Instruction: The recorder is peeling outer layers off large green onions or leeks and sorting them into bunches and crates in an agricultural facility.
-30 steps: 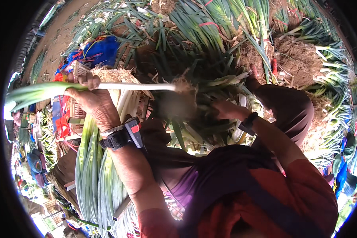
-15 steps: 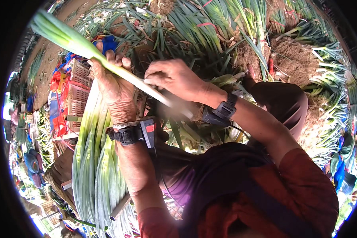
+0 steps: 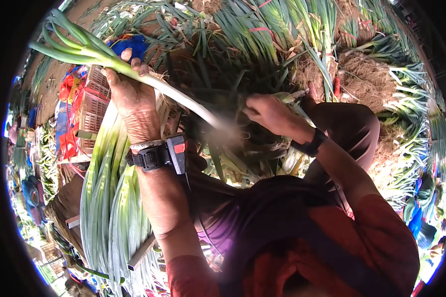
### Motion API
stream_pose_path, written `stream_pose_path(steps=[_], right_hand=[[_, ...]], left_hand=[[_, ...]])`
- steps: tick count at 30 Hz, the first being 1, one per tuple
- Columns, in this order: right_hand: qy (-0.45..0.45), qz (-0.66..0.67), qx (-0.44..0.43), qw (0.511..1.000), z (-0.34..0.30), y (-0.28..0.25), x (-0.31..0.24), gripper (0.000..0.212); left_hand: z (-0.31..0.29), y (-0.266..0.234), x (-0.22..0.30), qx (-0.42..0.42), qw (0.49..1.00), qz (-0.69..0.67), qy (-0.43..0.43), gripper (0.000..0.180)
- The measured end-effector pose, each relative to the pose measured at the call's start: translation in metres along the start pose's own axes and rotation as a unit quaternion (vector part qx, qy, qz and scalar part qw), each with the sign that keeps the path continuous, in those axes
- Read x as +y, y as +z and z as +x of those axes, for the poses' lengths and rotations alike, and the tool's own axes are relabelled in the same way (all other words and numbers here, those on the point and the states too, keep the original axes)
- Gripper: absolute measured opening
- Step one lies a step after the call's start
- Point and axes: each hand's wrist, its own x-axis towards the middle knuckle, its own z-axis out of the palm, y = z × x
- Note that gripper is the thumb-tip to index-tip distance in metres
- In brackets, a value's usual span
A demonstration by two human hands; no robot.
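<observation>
My left hand (image 3: 133,96) is wrapped round a leek (image 3: 176,95), held at a slant. Its green leaves fan out to the upper left, and its white shaft slopes down to the right, ending in a blurred root end. Well to the right of the shaft is my right hand (image 3: 270,113), closed and apart from the leek. Its fingertips are smeared, and a dim blurred strip lies beside them; what they grip cannot be made out. Under my left forearm, a pile of cleaned leeks (image 3: 115,198) hangs with its leaves downward.
Bundles of leeks (image 3: 250,42) with pink ties lie at the back. A mass of roots (image 3: 369,76) and more leeks are on the right. A pale plastic crate (image 3: 93,111) stands left, near a metal bar (image 3: 141,252). Loose peelings (image 3: 228,166) lie below my hands.
My right hand has moved right, away from the leek's shaft. The leek has turned slightly in my left hand, its leaves now spread apart. My left arm has shifted a little left.
</observation>
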Motion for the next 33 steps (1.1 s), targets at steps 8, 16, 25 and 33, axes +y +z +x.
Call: stream_pose_path(steps=[8,16,25,33], right_hand=[[-0.163,0.265,0.133,0.941,0.032,-0.024,-0.068,0.027],[-0.110,0.343,0.051,0.931,0.039,-0.010,-0.066,0.019],[-0.078,0.391,-0.049,0.916,0.031,-0.011,-0.062,0.020],[-0.126,0.334,-0.022,0.934,0.024,-0.003,-0.054,0.016]], left_hand=[[-0.014,0.036,-0.015,0.079,0.996,0.029,-0.019,0.037],[-0.021,0.051,-0.028,0.020,0.994,-0.088,-0.067,0.025],[-0.022,0.052,-0.028,0.023,0.995,-0.065,-0.077,0.018],[-0.023,0.054,-0.030,0.015,0.998,-0.018,-0.060,0.021]])
